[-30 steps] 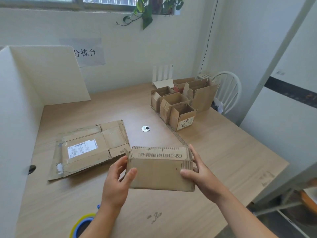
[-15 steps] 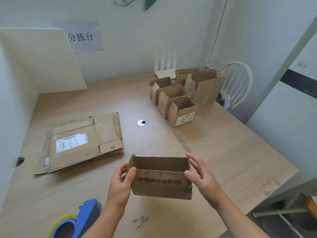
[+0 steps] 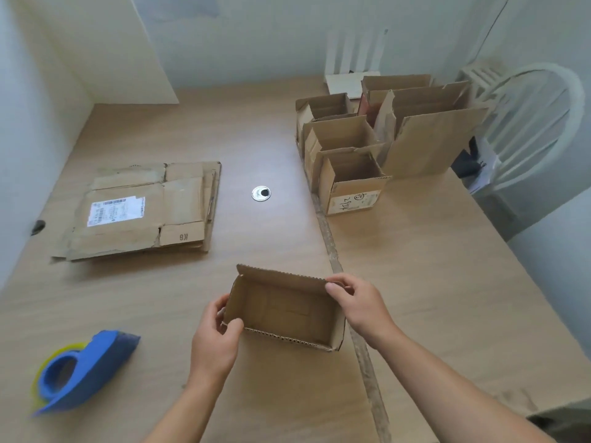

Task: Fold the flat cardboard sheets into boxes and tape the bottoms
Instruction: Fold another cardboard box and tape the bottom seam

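From the head camera we see a small open box (image 3: pixel 284 311) between the two hands, its opening facing up, low over the table (image 3: pixel 431 282); we cannot tell whether its bottom touches the wood. The left hand (image 3: pixel 214 337) grips the box's left end wall, thumb on the near corner. The right hand (image 3: pixel 358 302) pinches the far right corner of the rim. A stack of flat cardboard sheets (image 3: pixel 144 212) lies well apart at far left. A blue tape dispenser (image 3: pixel 83 369) sits near the left forearm. Folded boxes (image 3: pixel 351 177) stand clustered at far right.
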Available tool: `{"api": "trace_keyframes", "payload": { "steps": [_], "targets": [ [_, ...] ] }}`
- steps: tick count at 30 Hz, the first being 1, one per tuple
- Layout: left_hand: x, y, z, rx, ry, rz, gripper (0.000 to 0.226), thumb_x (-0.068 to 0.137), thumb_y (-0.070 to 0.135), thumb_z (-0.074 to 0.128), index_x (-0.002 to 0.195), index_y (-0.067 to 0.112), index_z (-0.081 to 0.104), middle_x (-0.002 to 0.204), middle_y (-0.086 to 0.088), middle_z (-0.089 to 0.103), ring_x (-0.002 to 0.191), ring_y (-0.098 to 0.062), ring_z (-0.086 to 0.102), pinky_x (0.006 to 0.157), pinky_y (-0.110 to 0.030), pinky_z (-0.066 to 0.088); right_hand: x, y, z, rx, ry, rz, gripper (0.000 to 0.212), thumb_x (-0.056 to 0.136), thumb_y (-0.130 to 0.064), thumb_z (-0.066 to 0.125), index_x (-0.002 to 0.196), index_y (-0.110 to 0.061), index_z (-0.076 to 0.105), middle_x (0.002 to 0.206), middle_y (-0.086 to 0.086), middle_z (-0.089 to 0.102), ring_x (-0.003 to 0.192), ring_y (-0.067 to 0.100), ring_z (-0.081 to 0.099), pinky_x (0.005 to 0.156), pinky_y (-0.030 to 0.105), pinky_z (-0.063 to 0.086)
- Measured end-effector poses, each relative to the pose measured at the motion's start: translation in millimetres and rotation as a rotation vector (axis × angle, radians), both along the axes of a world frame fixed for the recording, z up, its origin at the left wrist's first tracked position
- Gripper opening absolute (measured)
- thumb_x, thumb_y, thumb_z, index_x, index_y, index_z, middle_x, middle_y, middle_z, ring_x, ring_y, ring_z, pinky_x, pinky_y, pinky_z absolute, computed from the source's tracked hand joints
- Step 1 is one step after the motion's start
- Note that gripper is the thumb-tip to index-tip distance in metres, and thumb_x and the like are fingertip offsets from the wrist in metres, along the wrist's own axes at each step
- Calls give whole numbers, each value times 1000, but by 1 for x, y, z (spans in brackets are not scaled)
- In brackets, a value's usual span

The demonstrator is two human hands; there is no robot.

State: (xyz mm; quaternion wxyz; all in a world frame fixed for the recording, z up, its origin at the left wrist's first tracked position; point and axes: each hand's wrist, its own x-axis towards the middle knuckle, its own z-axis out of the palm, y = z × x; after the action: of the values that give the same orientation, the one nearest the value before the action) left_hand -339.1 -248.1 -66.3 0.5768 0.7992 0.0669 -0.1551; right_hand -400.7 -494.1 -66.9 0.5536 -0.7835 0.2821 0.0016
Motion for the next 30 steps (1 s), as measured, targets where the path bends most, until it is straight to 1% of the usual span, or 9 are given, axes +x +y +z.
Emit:
{"api": "trace_keyframes", "payload": {
  "steps": [5,9,12,15,18,23,26,28,30],
  "targets": [
    [-16,-5,4,86,-18,19,41,83,3,54,109,34,62,111,12,67,105,4,60,86,-26,49,14,-7,-8,19,27,26,16,97,-35,58,87,-28,67,91,-4,67,87,10,60,72,24,42],
    [-19,-8,5,222,-53,-71,50,72,19,48,117,38,58,117,16,59,112,2,55,93,-27,48,27,5,-16,-13,21,0,24,98,-46,53,91,-25,62,98,-4,63,92,11,58,78,29,42],
    [-10,-9,6,142,-6,86,48,88,10,53,133,27,53,122,7,58,113,-7,57,92,-29,45,30,9,-17,39,6,-39,31,100,-47,49,79,-25,56,85,-5,58,79,12,53,68,28,38],
    [-3,-1,6,83,46,126,42,96,10,56,134,26,51,121,5,58,109,-8,59,86,-25,42,26,10,-17,-29,-65,-57,32,102,-45,45,74,-30,51,77,-6,52,76,13,49,67,29,35],
    [-3,12,5,54,54,-12,36,97,15,59,130,28,54,122,8,59,108,4,56,81,-14,43,19,15,-16,13,-115,-118,25,102,-45,45,87,-32,59,94,-3,63,91,10,57,78,28,41],
    [-1,39,-1,-7,62,-155,38,94,24,63,131,23,57,125,4,62,110,6,58,80,-7,46,-7,11,-8,233,-149,-177,25,104,-40,43,118,-33,63,123,-14,63,117,-1,56,96,32,49],
    [-1,55,-4,10,73,-217,51,81,34,58,131,25,57,125,5,64,116,1,58,88,-14,46,-41,3,-13,237,-106,-176,25,103,-19,50,118,-34,63,120,-9,66,113,5,60,91,32,52],
    [2,61,-7,52,77,-267,55,78,33,57,132,26,55,127,5,63,117,0,57,96,-25,47,-62,-1,-22,189,-27,-102,40,98,-8,54,119,-42,59,122,-8,64,117,8,59,95,32,51],
    [5,59,-8,91,69,-344,59,78,31,59,136,26,53,131,7,60,119,0,56,102,-34,47,-73,3,-30,109,92,63,57,93,-8,57,129,-51,48,136,-14,55,129,6,50,104,29,43]
  ]
}}
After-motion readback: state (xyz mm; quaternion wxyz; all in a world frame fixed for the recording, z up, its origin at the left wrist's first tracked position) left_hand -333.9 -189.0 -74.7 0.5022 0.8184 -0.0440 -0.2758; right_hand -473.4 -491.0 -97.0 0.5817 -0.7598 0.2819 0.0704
